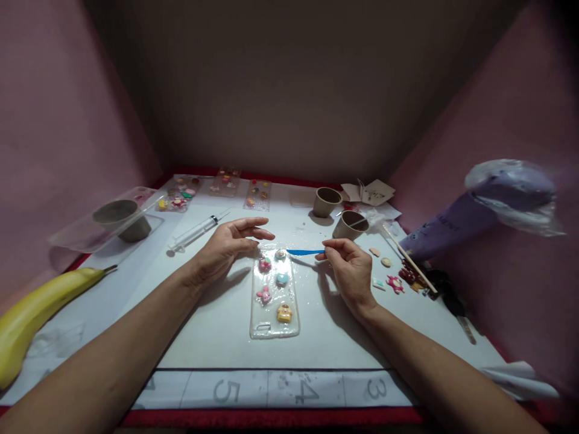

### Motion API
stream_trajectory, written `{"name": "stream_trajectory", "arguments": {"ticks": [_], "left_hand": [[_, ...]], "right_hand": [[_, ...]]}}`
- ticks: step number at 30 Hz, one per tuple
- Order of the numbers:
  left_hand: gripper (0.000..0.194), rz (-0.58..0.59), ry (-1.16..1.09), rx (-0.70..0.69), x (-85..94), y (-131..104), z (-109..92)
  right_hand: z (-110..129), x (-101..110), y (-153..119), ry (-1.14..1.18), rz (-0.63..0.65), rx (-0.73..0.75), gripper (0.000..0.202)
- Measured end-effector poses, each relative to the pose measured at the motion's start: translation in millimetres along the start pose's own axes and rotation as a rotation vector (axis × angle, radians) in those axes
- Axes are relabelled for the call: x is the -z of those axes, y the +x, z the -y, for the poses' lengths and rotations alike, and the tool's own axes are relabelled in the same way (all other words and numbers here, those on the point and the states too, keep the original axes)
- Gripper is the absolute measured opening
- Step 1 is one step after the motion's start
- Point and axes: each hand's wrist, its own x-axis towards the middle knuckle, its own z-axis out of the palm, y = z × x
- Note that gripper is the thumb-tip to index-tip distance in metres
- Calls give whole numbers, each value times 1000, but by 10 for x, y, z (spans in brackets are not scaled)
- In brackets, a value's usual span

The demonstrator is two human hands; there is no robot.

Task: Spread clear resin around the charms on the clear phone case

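A clear phone case [266, 308] lies flat on the white board, glossy, with several small charms stuck about it. Among them are a pink bunny charm [265, 295] and a yellow bear-like charm [284, 313]. My right hand [350, 271] pinches a small blue plastic knife [305, 252], whose tip reaches over the upper right part of the case. My left hand [228, 244] hovers by the case's upper left corner, fingers stretched out and apart; whether a fingertip touches the edge I cannot tell.
Left stand a syringe [192, 234], a banana [49, 304] and a cup [136, 228] near a clear plastic lid. Several decorated cases [257, 194] lie at the back. Two cups [326, 202], loose charms [395, 284], a wooden stick [411, 259] and a purple tube [447, 223] are right.
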Motion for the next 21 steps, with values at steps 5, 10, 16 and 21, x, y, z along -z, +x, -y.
{"name": "stream_trajectory", "arguments": {"ticks": [5, 10, 16, 21], "left_hand": [[50, 7, 6, 0, 14, 8, 18], [50, 9, 0, 1, 15, 0, 17], [49, 19, -2, -10, 22, 4, 23], [50, 10, -2, -6, 10, 1, 19]], "right_hand": [[-5, -3, 2, -22, -4, 1, 13], [-7, -1, 8, 11, -5, -2, 14], [-23, 4, 13, 9, -18, 2, 14], [-6, -1, 12, 18, -2, -19, 14]]}}
